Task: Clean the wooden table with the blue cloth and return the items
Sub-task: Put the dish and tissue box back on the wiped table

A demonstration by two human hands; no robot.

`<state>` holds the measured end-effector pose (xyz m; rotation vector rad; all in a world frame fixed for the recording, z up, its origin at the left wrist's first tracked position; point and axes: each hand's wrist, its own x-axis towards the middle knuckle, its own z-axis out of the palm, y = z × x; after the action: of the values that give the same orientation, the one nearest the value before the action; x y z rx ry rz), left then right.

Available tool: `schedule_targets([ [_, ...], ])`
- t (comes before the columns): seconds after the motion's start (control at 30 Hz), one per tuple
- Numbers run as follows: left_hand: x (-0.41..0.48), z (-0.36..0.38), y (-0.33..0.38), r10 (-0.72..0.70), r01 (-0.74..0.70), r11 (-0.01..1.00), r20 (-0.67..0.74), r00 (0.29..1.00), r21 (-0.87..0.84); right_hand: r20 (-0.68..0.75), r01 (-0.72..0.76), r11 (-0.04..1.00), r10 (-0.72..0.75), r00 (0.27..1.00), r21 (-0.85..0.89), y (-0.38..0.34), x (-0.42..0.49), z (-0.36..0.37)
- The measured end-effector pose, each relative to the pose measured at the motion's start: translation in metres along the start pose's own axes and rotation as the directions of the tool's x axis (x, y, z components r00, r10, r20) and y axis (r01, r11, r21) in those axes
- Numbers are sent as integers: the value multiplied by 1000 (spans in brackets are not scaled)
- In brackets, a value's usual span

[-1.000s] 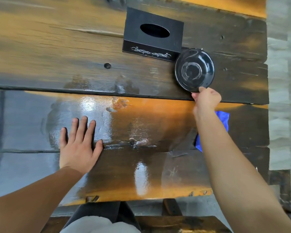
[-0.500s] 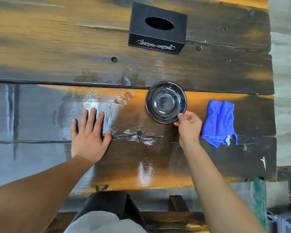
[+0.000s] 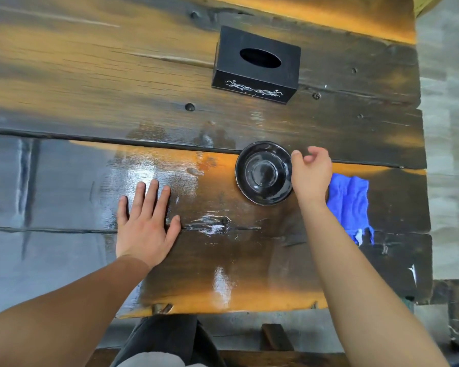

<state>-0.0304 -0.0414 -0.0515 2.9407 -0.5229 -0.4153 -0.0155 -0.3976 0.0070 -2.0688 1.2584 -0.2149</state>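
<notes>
A glossy black dish point(image 3: 263, 172) lies on the wet wooden table point(image 3: 90, 75), on the middle plank. My right hand point(image 3: 311, 174) hovers at the dish's right edge with loosely curled fingers that hold nothing. Just right of that hand lies the crumpled blue cloth point(image 3: 351, 205), partly hidden by my wrist. My left hand point(image 3: 145, 222) rests flat on the table with fingers spread, well left of the dish. A black tissue box point(image 3: 257, 66) with white ornament stands on the far plank behind the dish.
The table's right edge point(image 3: 424, 181) runs close to the cloth, with grey floor beyond it. The near edge point(image 3: 223, 307) is by my knees. A dark bench point(image 3: 276, 340) shows below the table.
My right hand dragged the black dish from beside the tissue box down to the middle plank, then let go and moved to its right edge. The left hand stayed flat.
</notes>
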Motion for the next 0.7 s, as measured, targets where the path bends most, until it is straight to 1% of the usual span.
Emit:
schedule_targets([
  [0.1, 0, 1, -1, 4, -4, 1000, 0, 1000, 11, 55, 72, 997, -72, 996, 9, -45, 39, 12],
  [0.27, 0, 5, -4, 11, -11, 1000, 1, 1000, 9, 132, 46, 998, -51, 990, 46, -113, 88, 34],
  [0.43, -1, 8, -5, 17, -17, 1000, -27, 999, 15, 203, -85, 989, 59, 977, 117, -145, 117, 57],
  [0.7, 0, 12, -5, 23, -22, 999, -45, 999, 27, 154, -234, 948, 203, 967, 218, -155, 131, 67],
])
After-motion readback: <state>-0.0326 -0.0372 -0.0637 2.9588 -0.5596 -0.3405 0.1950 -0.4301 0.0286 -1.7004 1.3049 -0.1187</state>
